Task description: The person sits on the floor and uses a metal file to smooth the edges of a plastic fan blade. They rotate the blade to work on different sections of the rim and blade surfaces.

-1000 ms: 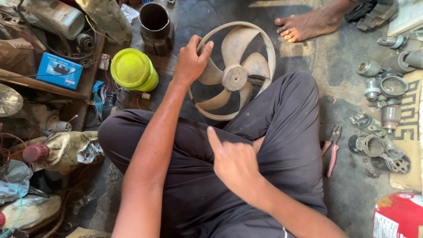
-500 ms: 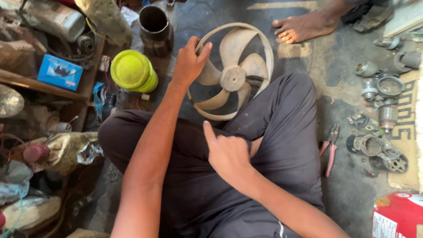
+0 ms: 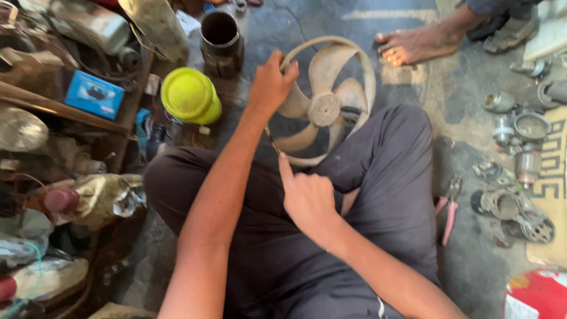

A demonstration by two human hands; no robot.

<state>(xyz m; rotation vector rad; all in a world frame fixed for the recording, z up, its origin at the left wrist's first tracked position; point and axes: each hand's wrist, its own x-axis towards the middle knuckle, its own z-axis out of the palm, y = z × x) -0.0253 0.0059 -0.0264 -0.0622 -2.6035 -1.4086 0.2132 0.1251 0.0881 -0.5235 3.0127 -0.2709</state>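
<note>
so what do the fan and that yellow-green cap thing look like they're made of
Fan: looks like moulded plastic, beige and matte, dusty; blades and outer ring seem one piece. The left hand grips its rim.
Yellow-green cap: probably plastic too, with a smooth, bright, even colour and slight sheen.

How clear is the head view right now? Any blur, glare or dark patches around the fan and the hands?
Head view: even, soft daylight, no harsh glare; the fan and left hand read fairly sharp, the right hand slightly soft; the cluttered shelf on the left sits in shadow; edges bow a little from the wide lens.
</note>
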